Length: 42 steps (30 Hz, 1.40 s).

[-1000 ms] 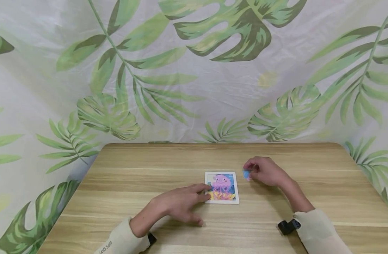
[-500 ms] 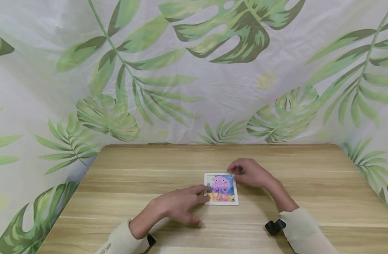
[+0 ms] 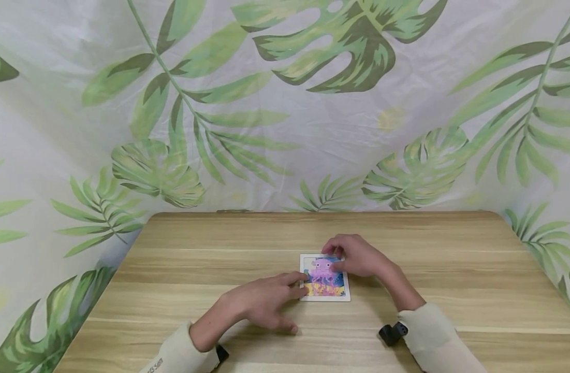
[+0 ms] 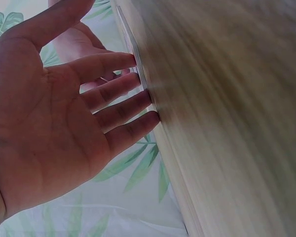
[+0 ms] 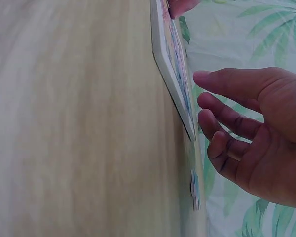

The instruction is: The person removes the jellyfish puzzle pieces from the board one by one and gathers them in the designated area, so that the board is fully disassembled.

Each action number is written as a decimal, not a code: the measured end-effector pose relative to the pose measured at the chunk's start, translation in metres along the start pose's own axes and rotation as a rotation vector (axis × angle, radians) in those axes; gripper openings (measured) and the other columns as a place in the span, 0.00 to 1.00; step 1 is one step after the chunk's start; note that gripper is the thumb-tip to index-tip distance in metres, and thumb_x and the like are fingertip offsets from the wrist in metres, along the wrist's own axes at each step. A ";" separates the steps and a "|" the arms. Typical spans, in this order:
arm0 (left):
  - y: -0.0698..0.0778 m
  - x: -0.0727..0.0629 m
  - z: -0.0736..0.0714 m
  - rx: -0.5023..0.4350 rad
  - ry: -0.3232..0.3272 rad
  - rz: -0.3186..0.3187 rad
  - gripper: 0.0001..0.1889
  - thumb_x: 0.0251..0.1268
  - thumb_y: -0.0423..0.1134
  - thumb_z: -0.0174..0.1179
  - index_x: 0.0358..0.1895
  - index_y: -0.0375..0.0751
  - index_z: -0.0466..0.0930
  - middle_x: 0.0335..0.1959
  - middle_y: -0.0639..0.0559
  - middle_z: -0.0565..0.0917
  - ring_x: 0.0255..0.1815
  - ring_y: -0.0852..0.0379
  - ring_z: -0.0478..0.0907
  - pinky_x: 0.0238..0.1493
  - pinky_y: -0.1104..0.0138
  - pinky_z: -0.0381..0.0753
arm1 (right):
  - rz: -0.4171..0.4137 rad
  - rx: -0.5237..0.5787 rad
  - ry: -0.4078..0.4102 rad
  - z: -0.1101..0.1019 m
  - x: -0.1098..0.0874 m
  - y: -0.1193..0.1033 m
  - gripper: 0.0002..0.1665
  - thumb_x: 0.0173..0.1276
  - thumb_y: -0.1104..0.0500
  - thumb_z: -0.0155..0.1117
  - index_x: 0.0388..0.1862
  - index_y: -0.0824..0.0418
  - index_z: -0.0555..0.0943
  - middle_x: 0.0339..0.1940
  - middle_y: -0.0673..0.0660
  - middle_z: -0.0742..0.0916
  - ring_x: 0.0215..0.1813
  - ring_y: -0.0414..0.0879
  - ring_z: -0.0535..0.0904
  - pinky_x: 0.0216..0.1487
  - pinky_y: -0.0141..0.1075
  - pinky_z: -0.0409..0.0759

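A square jigsaw puzzle (image 3: 325, 286) with a white frame and a pink jellyfish picture lies on the table. Its upper left part looks pale. My left hand (image 3: 267, 300) has its fingers straight, their tips at the puzzle's left edge; the left wrist view shows that palm (image 4: 54, 123). Over the puzzle's upper right part is my right hand (image 3: 361, 256). In the right wrist view its fingers (image 5: 232, 118) are bent, thumb apart, with nothing visible between them. Beyond the puzzle's edge a small puzzle piece (image 5: 195, 190) lies on the table, out of sight in the head view.
The wooden table (image 3: 210, 233) extends around the puzzle on every side. Behind it hangs a white cloth (image 3: 275, 155) printed with green leaves. A black device (image 3: 393, 333) sits at my right wrist.
My right hand has moved left from the blue puzzle piece to over the puzzle's upper right part. That piece no longer shows in the head view. The left hand stays in place.
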State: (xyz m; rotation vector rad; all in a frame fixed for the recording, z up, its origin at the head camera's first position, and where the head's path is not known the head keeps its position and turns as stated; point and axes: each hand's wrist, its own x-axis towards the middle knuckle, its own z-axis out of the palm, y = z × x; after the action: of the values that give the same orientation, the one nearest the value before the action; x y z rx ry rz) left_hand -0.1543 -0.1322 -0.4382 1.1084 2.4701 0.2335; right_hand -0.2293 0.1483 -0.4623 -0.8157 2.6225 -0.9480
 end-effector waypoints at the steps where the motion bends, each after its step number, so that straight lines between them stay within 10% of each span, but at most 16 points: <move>1: 0.000 0.000 0.000 0.000 0.000 0.001 0.41 0.67 0.60 0.72 0.80 0.48 0.72 0.86 0.52 0.63 0.85 0.52 0.63 0.82 0.57 0.71 | 0.003 0.001 0.000 0.001 0.001 -0.001 0.16 0.68 0.64 0.77 0.54 0.59 0.89 0.46 0.53 0.90 0.47 0.45 0.82 0.51 0.39 0.82; 42: 0.000 0.003 -0.001 -0.011 -0.020 -0.015 0.42 0.68 0.60 0.71 0.81 0.47 0.71 0.87 0.51 0.60 0.86 0.50 0.61 0.81 0.55 0.72 | 0.033 -0.006 0.042 0.012 0.005 -0.008 0.18 0.63 0.69 0.79 0.53 0.62 0.89 0.41 0.51 0.90 0.44 0.42 0.84 0.49 0.35 0.85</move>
State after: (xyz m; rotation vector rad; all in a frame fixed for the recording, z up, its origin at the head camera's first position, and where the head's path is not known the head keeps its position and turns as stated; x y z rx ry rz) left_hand -0.1564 -0.1302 -0.4387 1.0817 2.4561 0.2294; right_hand -0.2254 0.1336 -0.4663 -0.7601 2.6672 -0.9595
